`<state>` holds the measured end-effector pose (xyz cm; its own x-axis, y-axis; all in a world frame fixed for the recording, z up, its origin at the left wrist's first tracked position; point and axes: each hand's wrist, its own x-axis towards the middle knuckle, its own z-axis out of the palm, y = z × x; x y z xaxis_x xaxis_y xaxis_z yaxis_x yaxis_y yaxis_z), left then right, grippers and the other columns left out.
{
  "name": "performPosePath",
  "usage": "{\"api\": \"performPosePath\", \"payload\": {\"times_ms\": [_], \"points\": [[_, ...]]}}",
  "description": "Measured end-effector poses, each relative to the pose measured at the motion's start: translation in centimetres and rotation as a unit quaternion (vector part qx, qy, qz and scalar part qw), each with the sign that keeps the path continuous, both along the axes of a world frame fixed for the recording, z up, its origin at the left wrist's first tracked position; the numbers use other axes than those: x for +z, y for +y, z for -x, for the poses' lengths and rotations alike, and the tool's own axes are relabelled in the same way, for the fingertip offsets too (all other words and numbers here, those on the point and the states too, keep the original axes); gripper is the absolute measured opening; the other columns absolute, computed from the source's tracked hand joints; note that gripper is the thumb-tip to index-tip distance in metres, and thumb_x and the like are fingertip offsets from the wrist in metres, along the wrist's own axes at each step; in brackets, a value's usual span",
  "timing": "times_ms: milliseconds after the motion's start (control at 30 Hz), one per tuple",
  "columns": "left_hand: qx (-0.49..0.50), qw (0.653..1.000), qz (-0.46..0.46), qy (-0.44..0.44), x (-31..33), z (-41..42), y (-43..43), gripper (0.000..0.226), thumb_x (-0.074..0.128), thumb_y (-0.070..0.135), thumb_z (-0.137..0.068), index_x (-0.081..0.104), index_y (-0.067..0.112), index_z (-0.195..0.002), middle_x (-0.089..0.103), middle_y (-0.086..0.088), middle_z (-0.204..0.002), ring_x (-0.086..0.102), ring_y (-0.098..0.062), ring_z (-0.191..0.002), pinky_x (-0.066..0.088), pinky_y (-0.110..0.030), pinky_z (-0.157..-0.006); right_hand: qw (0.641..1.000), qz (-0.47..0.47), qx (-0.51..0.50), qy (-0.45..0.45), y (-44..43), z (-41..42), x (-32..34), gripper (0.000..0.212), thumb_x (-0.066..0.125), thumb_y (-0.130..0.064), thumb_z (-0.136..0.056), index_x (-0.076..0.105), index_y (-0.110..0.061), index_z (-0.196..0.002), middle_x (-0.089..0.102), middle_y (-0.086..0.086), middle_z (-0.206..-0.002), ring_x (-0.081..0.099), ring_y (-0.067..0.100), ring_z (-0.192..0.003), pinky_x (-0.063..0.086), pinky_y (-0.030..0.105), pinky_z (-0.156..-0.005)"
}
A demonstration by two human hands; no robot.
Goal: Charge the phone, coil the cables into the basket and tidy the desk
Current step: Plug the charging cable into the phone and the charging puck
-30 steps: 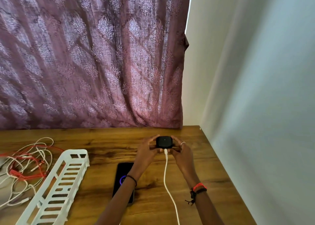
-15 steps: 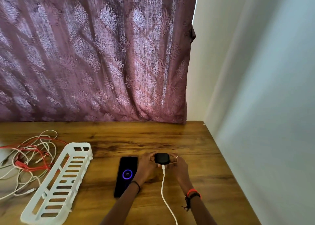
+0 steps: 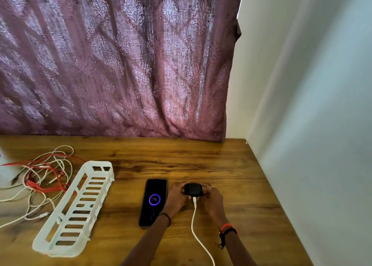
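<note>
A small black charger block (image 3: 192, 189) rests low on the wooden desk (image 3: 201, 165), and both my hands grip it: my left hand (image 3: 177, 197) on its left side, my right hand (image 3: 213, 198) on its right. A white cable (image 3: 196, 229) is plugged into its near face and runs toward me off the bottom edge. Just left of my left hand lies a black phone (image 3: 154, 201), screen up, showing a purple ring with 79%. A white slotted plastic basket (image 3: 76, 207) lies empty further left. Beyond it sits a tangle of red and white cables (image 3: 43, 177).
A mauve patterned curtain (image 3: 120, 64) hangs along the desk's back edge. A pale wall (image 3: 312, 145) runs along the desk's right edge. A white object (image 3: 3, 177) shows at the far left edge, partly cut off.
My hands have brought the charger block down and toward me, from raised near the back of the desk to the surface beside the phone. The phone's screen now shows fully.
</note>
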<state>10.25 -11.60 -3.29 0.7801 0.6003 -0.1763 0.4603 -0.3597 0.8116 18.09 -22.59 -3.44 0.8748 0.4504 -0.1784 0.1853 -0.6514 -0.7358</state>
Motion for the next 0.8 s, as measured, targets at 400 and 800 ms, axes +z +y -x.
{"api": "performPosePath", "payload": {"times_ms": [400, 800], "points": [[0.007, 1.000, 0.004, -0.006, -0.2, 0.4, -0.1, 0.043, 0.061, -0.003, -0.082, 0.059, 0.010, -0.123, 0.051, 0.008, -0.105, 0.048, -0.004, -0.100, 0.033, 0.003, -0.078, 1.000, 0.004, 0.025, -0.014, 0.1, -0.4, -0.5, 0.031, 0.050, 0.005, -0.085, 0.060, -0.001, -0.114, 0.063, 0.011, -0.117, 0.056, 0.027, -0.113, 0.044, 0.032, -0.095], [0.072, 0.992, -0.001, -0.106, 4.1, 6.2, 5.5, 0.031, 0.058, 0.005, -0.089, 0.061, 0.017, -0.118, 0.064, -0.004, -0.116, 0.062, -0.014, -0.099, 0.042, -0.003, -0.071, 0.995, -0.063, -0.003, -0.074, 2.4, 4.0, 4.5, 0.040, 0.049, -0.005, -0.092, 0.051, -0.006, -0.132, 0.059, 0.015, -0.120, 0.057, 0.028, -0.109, 0.043, 0.029, -0.089]]}}
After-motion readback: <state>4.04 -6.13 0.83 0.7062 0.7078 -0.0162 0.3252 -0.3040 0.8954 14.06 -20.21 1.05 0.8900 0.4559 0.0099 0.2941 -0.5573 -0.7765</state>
